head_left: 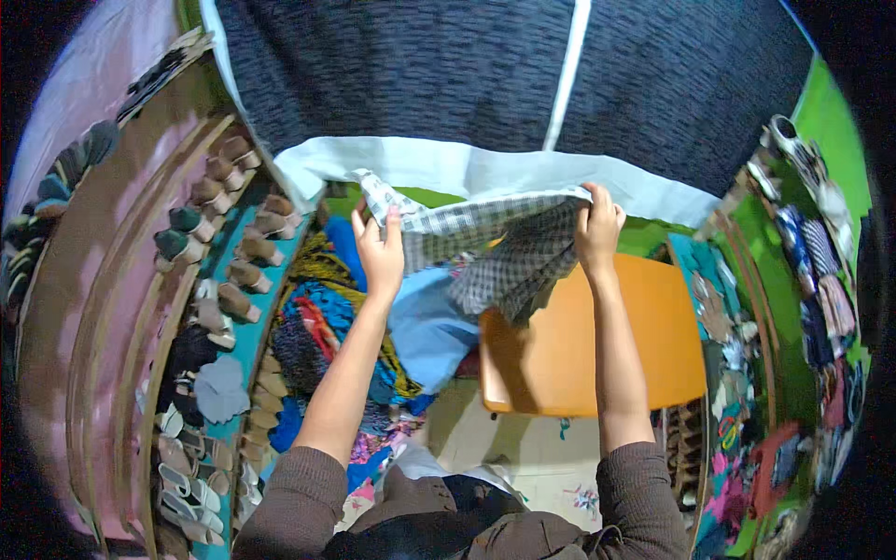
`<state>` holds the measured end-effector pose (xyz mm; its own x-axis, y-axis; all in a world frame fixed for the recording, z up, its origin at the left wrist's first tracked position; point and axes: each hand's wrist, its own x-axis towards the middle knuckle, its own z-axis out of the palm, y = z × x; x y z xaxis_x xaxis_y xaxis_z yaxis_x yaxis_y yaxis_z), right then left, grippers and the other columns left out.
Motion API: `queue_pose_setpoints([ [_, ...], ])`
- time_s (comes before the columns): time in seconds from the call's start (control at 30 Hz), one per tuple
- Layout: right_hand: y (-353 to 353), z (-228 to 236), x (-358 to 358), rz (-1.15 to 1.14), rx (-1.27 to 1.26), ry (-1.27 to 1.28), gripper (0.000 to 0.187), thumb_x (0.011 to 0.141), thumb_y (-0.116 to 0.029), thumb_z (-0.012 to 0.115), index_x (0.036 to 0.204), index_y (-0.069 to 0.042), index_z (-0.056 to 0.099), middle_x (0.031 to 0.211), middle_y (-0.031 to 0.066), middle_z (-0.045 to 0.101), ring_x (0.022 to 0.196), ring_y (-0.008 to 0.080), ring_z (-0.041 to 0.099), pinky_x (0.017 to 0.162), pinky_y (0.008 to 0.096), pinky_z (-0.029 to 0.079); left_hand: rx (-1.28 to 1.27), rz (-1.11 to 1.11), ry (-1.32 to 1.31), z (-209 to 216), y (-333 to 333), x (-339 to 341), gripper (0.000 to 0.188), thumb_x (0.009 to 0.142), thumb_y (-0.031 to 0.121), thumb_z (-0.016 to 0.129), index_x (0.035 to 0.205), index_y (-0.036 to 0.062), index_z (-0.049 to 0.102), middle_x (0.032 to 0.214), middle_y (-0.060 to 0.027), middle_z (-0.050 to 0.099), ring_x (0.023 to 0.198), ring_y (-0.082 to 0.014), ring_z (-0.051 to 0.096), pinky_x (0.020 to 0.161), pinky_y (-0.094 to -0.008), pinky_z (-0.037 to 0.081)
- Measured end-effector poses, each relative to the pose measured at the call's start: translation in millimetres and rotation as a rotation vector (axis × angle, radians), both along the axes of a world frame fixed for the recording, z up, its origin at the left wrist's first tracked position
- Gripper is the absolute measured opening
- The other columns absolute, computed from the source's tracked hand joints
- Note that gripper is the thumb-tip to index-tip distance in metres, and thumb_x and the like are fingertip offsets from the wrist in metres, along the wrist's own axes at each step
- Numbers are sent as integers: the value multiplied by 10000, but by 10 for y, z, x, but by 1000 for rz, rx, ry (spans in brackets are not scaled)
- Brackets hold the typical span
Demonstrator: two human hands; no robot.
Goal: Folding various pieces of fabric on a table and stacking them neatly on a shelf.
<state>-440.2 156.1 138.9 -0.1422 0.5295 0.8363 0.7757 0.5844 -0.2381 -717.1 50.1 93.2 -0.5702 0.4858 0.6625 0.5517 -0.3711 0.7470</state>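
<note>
Between my two raised hands hangs a grey-and-white checked garment (448, 228), stretched along its top edge, its lower part drooping in folds. My left hand (378, 245) grips it near its left end, where a pale printed patch shows. With bent fingers, my right hand (599, 222) pinches the upper right corner. Below the cloth, a light blue fabric (429, 322) lies on a heap of mixed clothes (317, 317). An orange tabletop (597, 345) stands under my right forearm.
Shelves with several pairs of shoes (247, 275) run along the left. More shelves on the right hold folded clothes (821, 280) and small items. A dark curtain with a white border (448, 161) hangs ahead. Pale floor tiles (541, 457) show below the table, with scraps on them.
</note>
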Motion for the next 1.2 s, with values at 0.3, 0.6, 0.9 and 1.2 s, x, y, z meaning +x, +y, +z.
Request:
queue_pose_setpoints([
  [0.3,-1014,-1197,2005,-9,-135,-405,563,596,-169,730,1093,-101,475,948,91,509,945,247,489,904,462,299,-388,-112,-96,-1426,-437,1541,317,896,221,516,962,-87,553,1295,-284,357,1175,-372,374,981,-386,292],
  [0.6,-1458,-2084,2309,172,-403,-427,352,585,-121,709,881,-77,525,845,88,514,848,275,519,796,425,384,-819,-269,642,-1826,-949,2669,824,698,325,699,1352,60,274,1325,-227,305,1206,-386,320,1008,-497,244],
  [0.9,-1181,-1713,2206,102,-573,-296,382,563,-74,704,905,-103,535,843,67,540,837,269,563,658,396,465,-605,-265,635,-1504,-272,2919,380,595,-53,536,957,57,578,861,-94,610,814,-294,583,682,-408,453],
  [1.2,-317,-1834,2470,-224,-579,24,375,599,42,519,944,-76,610,909,125,599,878,321,543,768,408,430,-188,-168,621,-389,717,2824,408,598,-85,511,968,73,580,831,-96,577,800,-289,573,643,-372,459],
])
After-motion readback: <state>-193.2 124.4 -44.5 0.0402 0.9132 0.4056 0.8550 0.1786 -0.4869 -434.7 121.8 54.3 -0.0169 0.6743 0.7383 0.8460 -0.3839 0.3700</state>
